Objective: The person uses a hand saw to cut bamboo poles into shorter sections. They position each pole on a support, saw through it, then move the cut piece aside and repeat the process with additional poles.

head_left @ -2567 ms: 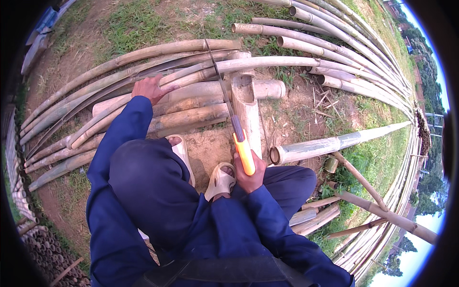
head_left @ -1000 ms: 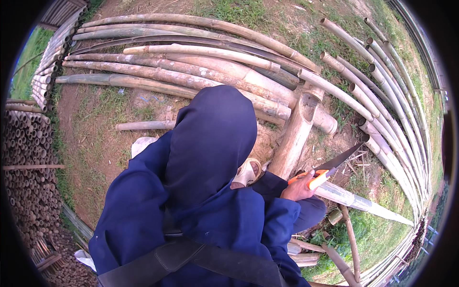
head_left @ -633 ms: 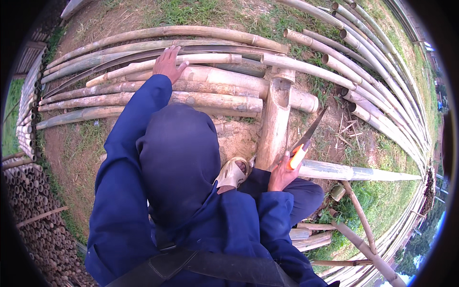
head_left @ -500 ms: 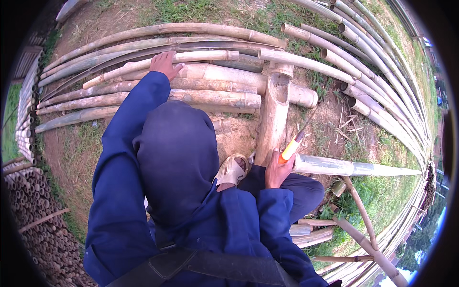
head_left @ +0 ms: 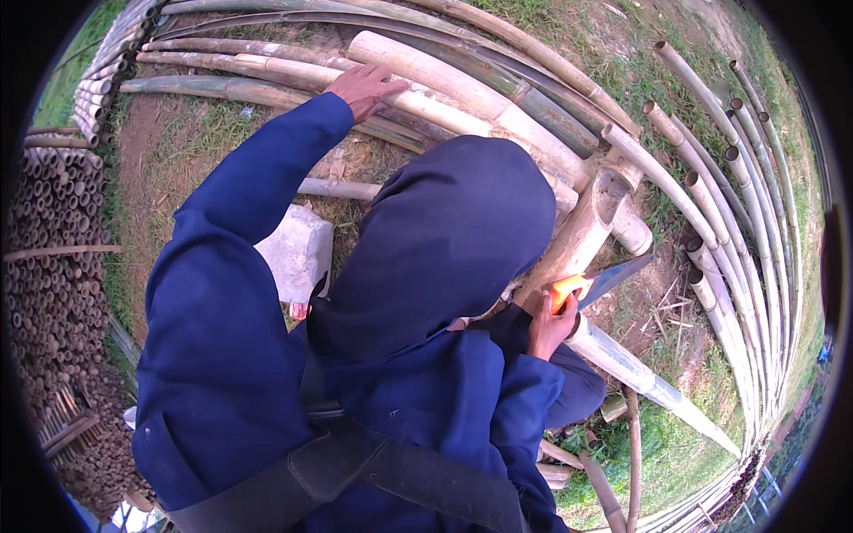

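Note:
My left hand (head_left: 366, 91) lies over a pale bamboo pole (head_left: 435, 112) in the upper middle, fingers stretched out along it. My right hand (head_left: 549, 330) is closed around the orange handle of a handsaw (head_left: 613, 277), whose grey blade points up and to the right, clear of the poles. Beside that hand a thick bamboo piece (head_left: 569, 240) with a scooped-out notch near its far end slants across the ground. The near end of another bamboo pole (head_left: 631, 364) lies just right of my right hand. My hooded head covers part of the middle.
Several long bamboo poles (head_left: 498, 58) run across the top, and more poles (head_left: 746, 195) curve down the right side. A large stack of cut bamboo (head_left: 53, 258) fills the left edge. A whitish block or sack (head_left: 299, 251) lies near my left arm.
The view has turned, shifting the poles. My left hand now rests farther right in the picture, on a pole. The saw's blade now shows its broad side instead of its thin edge.

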### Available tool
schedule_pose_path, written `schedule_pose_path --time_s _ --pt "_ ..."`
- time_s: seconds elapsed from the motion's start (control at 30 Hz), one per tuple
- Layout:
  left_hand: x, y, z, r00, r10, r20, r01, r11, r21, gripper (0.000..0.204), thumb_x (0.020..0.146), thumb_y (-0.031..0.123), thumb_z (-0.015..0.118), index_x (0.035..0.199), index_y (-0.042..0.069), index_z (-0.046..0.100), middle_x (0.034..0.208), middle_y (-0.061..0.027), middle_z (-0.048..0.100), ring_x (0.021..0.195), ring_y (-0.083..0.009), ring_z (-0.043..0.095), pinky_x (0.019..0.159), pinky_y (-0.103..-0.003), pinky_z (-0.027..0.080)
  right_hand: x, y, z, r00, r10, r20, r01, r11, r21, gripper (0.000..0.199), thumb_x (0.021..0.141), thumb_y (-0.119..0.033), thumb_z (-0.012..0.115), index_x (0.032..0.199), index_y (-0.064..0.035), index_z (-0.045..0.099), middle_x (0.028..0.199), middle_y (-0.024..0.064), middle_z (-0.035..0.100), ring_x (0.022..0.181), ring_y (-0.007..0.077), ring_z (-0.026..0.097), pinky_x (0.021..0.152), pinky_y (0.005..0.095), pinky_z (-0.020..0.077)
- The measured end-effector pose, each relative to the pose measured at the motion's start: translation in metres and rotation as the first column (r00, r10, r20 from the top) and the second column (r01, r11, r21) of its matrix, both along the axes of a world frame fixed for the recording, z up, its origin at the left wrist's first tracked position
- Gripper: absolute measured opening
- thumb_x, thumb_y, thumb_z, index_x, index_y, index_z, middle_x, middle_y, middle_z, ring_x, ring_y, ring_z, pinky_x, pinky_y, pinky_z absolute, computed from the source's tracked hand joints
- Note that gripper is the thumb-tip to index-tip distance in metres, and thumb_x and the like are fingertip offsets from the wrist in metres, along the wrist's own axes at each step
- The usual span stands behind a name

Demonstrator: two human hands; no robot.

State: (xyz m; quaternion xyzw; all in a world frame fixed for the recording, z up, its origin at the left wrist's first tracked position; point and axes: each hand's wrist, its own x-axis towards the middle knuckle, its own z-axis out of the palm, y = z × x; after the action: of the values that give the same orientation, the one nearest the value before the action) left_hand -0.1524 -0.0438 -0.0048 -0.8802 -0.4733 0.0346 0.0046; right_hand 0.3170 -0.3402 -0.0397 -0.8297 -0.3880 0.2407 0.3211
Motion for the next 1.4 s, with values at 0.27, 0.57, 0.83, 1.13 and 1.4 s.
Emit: schedule_pose_path --time_s 0.27,0.57,0.83,1.13,1.4 --pt "-0.129 -0.082 -0.020 0.973 0.202 -0.112 -0.214 0.971 -0.109 0.059 0.085 0.018 0.078 0.139 0.023 0.056 0.124 -0.0090 0.056 0.120 -0.0320 0.056 0.102 -0.044 0.048 0.018 -0.002 -0.029 0.998 0.051 -0.042 -0.044 0.986 0.162 0.023 0.093 -0.011 0.071 0.110 0.0023 0.062 0.089 0.0038 0.063 0.073 0.0098 0.056 0.067 0.0255 0.0479" --pt "-0.144 -0.107 -0.082 0.916 0.318 -0.243 -0.332 0.943 -0.019 0.058 0.091 0.020 0.068 0.145 0.032 0.050 0.136 -0.0079 0.052 0.133 -0.0305 0.049 0.101 -0.048 0.049 0.019 -0.003 -0.020 0.989 0.032 -0.144 -0.029 0.999 0.019 0.036 0.091 -0.010 0.073 0.122 0.0054 0.063 0.111 0.0160 0.067 0.102 0.0258 0.063 0.094 0.0372 0.0491" --pt "-0.090 -0.128 -0.127 0.811 0.579 -0.091 -0.556 0.711 -0.430 0.058 0.090 0.014 0.065 0.146 0.019 0.049 0.135 -0.0184 0.055 0.118 -0.0453 0.062 0.100 -0.051 0.052 0.015 -0.010 -0.023 0.994 -0.002 -0.107 0.011 0.996 0.086 0.044 0.089 -0.010 0.075 0.128 0.0060 0.061 0.119 0.0179 0.064 0.107 0.0277 0.064 0.096 0.0376 0.0496" --pt "-0.008 -0.001 -0.066 0.739 0.299 0.603 -0.184 0.951 -0.247 0.033 0.094 0.027 0.071 0.123 0.015 0.062 0.094 -0.0086 0.070 0.076 -0.0294 0.068 0.070 -0.041 0.055 -0.014 0.010 0.021 0.992 -0.058 0.113 0.061 0.998 -0.024 0.051 0.082 -0.016 0.079 0.126 0.0008 0.062 0.110 0.0210 0.064 0.106 0.0389 0.062 0.095 0.0460 0.0488" --pt "0.255 0.135 0.165 0.943 -0.280 0.180 0.289 0.957 -0.020 0.030 0.095 0.032 0.069 0.114 0.010 0.063 0.097 -0.0099 0.069 0.088 -0.0288 0.069 0.077 -0.043 0.055 -0.023 0.019 0.017 0.987 -0.148 0.063 0.150 0.988 -0.034 0.061 0.080 -0.025 0.082 0.128 0.0033 0.056 0.114 0.0224 0.059 0.111 0.0409 0.058 0.096 0.0484 0.0469"
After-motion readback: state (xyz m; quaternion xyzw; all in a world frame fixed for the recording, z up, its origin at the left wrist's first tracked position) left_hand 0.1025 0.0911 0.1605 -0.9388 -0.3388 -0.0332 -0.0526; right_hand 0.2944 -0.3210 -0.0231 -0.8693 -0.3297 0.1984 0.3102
